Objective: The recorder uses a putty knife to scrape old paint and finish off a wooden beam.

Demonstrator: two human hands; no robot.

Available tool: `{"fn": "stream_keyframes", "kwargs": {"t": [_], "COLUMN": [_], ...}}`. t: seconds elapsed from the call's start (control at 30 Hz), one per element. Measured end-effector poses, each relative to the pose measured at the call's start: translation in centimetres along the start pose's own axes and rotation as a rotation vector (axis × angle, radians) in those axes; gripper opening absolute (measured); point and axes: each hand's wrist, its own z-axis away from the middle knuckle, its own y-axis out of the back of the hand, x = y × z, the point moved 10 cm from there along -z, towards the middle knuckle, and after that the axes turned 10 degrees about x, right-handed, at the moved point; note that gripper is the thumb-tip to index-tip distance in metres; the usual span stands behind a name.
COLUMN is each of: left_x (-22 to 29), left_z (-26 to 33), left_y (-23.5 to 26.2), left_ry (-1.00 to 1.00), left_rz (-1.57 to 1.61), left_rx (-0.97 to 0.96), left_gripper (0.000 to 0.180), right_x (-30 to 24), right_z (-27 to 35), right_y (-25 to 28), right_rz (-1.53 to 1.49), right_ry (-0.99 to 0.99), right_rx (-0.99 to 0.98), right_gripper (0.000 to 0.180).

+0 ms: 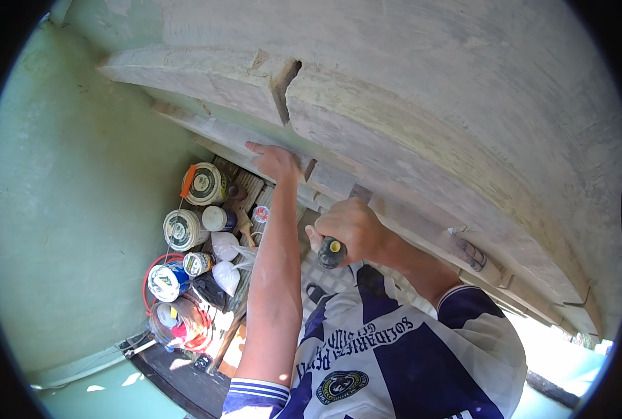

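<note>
The left hand (277, 162), one finger outstretched, grip unclear, lay at the ledge (330, 180); nearer right, the right hand (354, 225) clasped a tool (332, 255), probably best guided evenly.

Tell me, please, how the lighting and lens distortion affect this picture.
In the head view, the long grey ledge curves toward the black rim; bright sunlight washes out the lower right; the left hand and right hand sit in softer shade.
</note>
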Motion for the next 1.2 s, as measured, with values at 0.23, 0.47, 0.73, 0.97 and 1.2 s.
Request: {"fn": "stream_keyframes", "kwargs": {"t": [0.23, 0.47, 0.73, 0.97, 1.2], "left_x": [0.3, 0.2, 0.0, 0.4, 0.4], "left_z": [0.1, 0.2, -0.4, 0.0, 0.3], "left_y": [-0.1, 0.0, 0.3, 0.4, 0.4], "left_ry": [0.001, 0.005, -0.002, -0.001, -0.006], "left_rz": [0.038, 0.001, 0.023, -0.006, -0.040], "left_rx": [-0.004, 0.017, 0.032, 0.038, 0.039], "left_gripper": [0.092, 0.094, 0.095, 0.093, 0.093], "right_x": [0.1, 0.8, -0.4, 0.6, 1.2], "right_z": [0.0, 0.2, -0.9, -0.8, -1.5], "right_y": [-0.2, -0.2, 0.3, -1.2, -1.0], "right_rz": [0.019, 0.040, -0.002, 0.039, -0.029], "right_ry": [-0.035, -0.053, 0.010, 0.002, -0.034], "right_rx": [-0.007, -0.015, 0.059, 0.013, 0.020], "right_gripper": [0.038, 0.040, 0.036, 0.030, 0.025]}}
